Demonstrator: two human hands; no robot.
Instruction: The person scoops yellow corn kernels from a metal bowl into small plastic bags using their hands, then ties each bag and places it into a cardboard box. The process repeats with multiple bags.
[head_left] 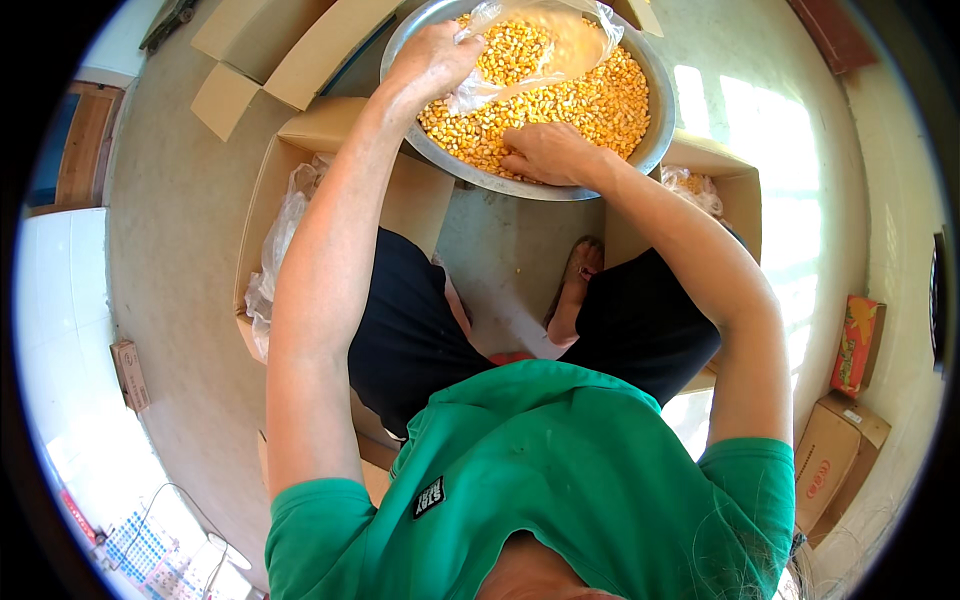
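Observation:
A wide metal basin (660, 125) full of yellow corn kernels (618, 98) stands in front of me, between two cardboard boxes. My left hand (436, 60) is closed on the edge of a clear plastic bag (572, 45) at the basin's left side. The bag lies spread over the corn, its mouth gaping, with kernels showing in and through it. At the near side of the basin, my right hand (552, 153) is down in the corn with its fingers curled together. Its fingertips are partly hidden among the kernels.
Beside my left leg is an open cardboard box (262, 190) with crumpled clear plastic (285, 240). Another box (742, 195) at the right holds a plastic bag with corn. Empty-looking cartons (320, 55) lie at far left. More boxes (828, 465) stand along the right wall.

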